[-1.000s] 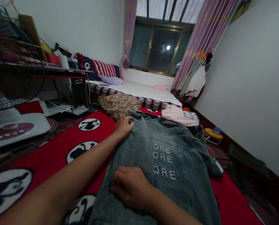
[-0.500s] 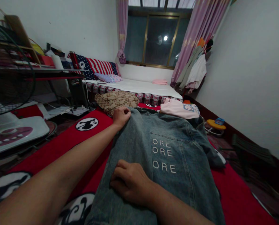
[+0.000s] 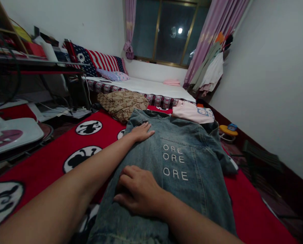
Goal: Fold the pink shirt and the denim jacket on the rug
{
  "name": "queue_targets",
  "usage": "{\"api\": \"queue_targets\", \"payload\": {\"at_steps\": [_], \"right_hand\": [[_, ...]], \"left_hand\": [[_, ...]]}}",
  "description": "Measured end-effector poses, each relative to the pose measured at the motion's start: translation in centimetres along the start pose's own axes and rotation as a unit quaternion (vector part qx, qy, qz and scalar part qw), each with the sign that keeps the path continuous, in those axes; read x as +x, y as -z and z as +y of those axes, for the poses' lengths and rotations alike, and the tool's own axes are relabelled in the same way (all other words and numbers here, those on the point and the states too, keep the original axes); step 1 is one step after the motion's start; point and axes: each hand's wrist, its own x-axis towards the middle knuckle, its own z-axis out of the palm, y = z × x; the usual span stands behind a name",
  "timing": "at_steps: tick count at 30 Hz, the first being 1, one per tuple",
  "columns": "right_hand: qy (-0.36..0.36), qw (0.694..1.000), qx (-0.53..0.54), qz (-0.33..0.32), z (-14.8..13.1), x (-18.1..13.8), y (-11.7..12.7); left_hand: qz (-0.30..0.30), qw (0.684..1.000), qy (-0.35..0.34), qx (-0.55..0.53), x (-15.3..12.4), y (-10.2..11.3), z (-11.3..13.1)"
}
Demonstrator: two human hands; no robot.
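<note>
A faded blue denim jacket lies back-up on a red blanket, with white letters "ORE" printed three times. My left hand rests flat on the jacket's upper left, near the shoulder, fingers stretched out. My right hand lies palm down on the lower left part of the jacket, fingers spread loosely. Neither hand holds anything.
A brown patterned pillow and a folded pink garment lie beyond the jacket. Behind them is a low bed. A fan base and a cluttered shelf stand at left. Hanging clothes and a small yellow toy are at right.
My left hand let go of the jacket's edge, which it had pinched, and now lies flat on the fabric a little further right. My right hand's fingers have spread. The view dipped downward.
</note>
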Motion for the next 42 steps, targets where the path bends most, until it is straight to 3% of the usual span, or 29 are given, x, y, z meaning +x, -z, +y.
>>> {"api": "queue_targets", "payload": {"at_steps": [3, 5, 7, 9, 12, 15, 17, 22, 26, 30, 33, 36, 39, 42], "right_hand": [[0.004, 1.000, -0.003, 0.009, 0.0, 0.0, -0.1], [-0.006, 0.999, -0.017, 0.040, 0.0, 0.0, -0.1], [-0.050, 0.993, -0.042, 0.100, -0.1, 0.0, 0.0], [-0.120, 0.980, -0.066, 0.145, -0.1, 0.1, 0.1], [-0.190, 0.972, -0.079, 0.111, -0.1, 0.0, -0.1], [-0.196, 0.977, -0.073, 0.042, 0.0, 0.1, -0.2], [-0.191, 0.979, -0.068, 0.017, 0.0, 0.1, -0.2], [-0.193, 0.980, -0.049, 0.011, 0.4, 0.2, 0.4], [-0.187, 0.981, -0.020, 0.052, 0.8, 0.0, 0.5], [-0.174, 0.976, 0.035, 0.127, 1.9, 0.3, 0.4], [-0.211, 0.943, 0.125, 0.227, 4.2, 0.1, 2.1], [-0.282, 0.883, 0.139, 0.349, 8.2, -2.2, 6.4], [-0.341, 0.836, -0.032, 0.428, 13.2, -7.3, 12.0], [-0.467, 0.740, -0.220, 0.432, 17.2, -13.4, 16.1]], "left_hand": [[0.063, 0.998, 0.004, 0.005, -0.6, -0.2, 0.3], [0.152, 0.988, 0.003, 0.008, -1.4, -0.2, 0.7], [0.232, 0.972, -0.006, 0.023, -2.1, -0.2, 0.9], [0.260, 0.965, -0.007, 0.040, -2.2, -0.2, 0.9], [0.194, 0.980, 0.014, 0.042, -1.1, -0.2, 0.4], [0.070, 0.997, 0.035, 0.022, 0.6, -0.4, -0.5], [0.029, 0.999, 0.044, 0.014, 1.5, -0.5, -0.9], [0.037, 0.998, 0.052, 0.027, 1.2, -0.6, -0.5], [0.030, 0.997, 0.059, 0.036, -1.8, -1.1, 0.4], [0.084, 0.994, 0.023, 0.061, -5.3, -2.1, 0.8], [0.124, 0.990, 0.014, 0.065, -6.9, -2.5, 0.9], [0.145, 0.988, 0.009, 0.055, -7.3, -2.6, 1.1], [0.152, 0.987, 0.011, 0.053, -7.2, -2.5, 1.4], [0.157, 0.985, 0.015, 0.063, -7.2, -2.5, 1.5]]}}
